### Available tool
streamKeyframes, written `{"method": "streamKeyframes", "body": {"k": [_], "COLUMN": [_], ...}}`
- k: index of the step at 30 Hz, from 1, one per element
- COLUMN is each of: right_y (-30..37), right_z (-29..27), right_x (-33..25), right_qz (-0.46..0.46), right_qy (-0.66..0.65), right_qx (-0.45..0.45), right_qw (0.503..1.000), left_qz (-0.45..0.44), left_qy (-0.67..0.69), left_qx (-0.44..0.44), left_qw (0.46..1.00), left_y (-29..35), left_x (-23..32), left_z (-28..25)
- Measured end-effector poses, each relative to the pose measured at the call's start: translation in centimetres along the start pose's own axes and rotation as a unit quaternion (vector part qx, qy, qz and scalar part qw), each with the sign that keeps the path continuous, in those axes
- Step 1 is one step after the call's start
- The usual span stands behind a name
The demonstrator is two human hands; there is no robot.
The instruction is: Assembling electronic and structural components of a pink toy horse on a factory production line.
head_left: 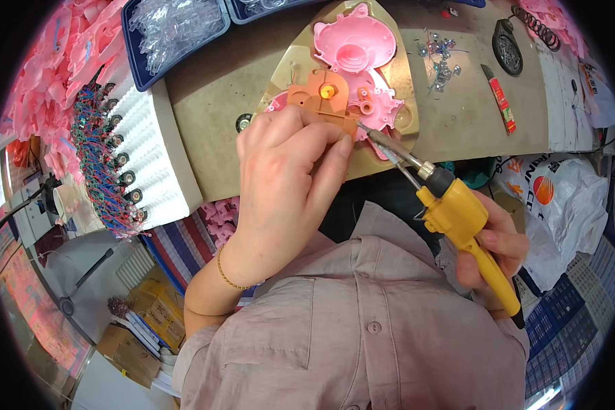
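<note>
My right hand [495, 246] grips a yellow soldering gun [458, 215] by its handle. The metal tip and a thin feed tube slant up to the left, with the tip at the lower right edge of an orange plastic part [333, 104]. My left hand [280, 178] is closed in a pinch at that part's lower edge; what lies between thumb and forefinger is too small to make out. A yellow knob [327, 91] sits in the orange part. Beneath it and behind lie pink plastic shell pieces [355, 42] on a gold-coloured board [408, 82].
At left, a white foam tray [160, 150] holds wired round parts [102, 150]. Blue bins [142, 80] of clear plastic pieces stand at the back. Small electronic parts [441, 61], a red-and-green tube [502, 102] and a black oval holder [507, 48] lie on the right.
</note>
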State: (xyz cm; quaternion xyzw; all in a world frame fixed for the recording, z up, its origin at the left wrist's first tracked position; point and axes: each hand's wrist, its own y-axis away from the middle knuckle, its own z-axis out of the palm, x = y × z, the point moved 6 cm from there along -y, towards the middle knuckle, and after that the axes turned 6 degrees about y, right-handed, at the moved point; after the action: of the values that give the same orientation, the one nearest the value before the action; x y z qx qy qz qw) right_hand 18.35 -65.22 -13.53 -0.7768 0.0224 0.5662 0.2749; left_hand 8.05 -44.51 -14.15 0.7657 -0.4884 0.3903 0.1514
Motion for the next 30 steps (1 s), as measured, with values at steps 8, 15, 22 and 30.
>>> {"method": "streamKeyframes", "body": {"k": [8, 15, 22, 30], "right_y": [-0.2, 0.9, 0.9, 0.4], "right_z": [0.7, -0.1, -0.1, 0.3], "right_x": [-0.1, 0.0, 0.0, 0.2], "right_qz": [-0.004, 0.012, 0.009, 0.003], "right_qy": [0.073, 0.118, 0.104, 0.028], "right_qx": [0.001, -0.013, 0.004, 0.000], "right_qw": [0.997, 0.993, 0.995, 1.000], "left_qz": [-0.001, -0.008, -0.029, -0.023], "left_qy": [-0.017, -0.017, 0.031, 0.014], "left_qx": [-0.012, -0.018, -0.012, -0.009], "left_qw": [1.000, 1.000, 0.999, 1.000], "left_y": [-0.2, -0.1, 0.2, 0.0], "left_x": [0.1, -0.1, -0.5, -0.2], "left_z": [0.0, 0.1, 0.1, 0.2]}}
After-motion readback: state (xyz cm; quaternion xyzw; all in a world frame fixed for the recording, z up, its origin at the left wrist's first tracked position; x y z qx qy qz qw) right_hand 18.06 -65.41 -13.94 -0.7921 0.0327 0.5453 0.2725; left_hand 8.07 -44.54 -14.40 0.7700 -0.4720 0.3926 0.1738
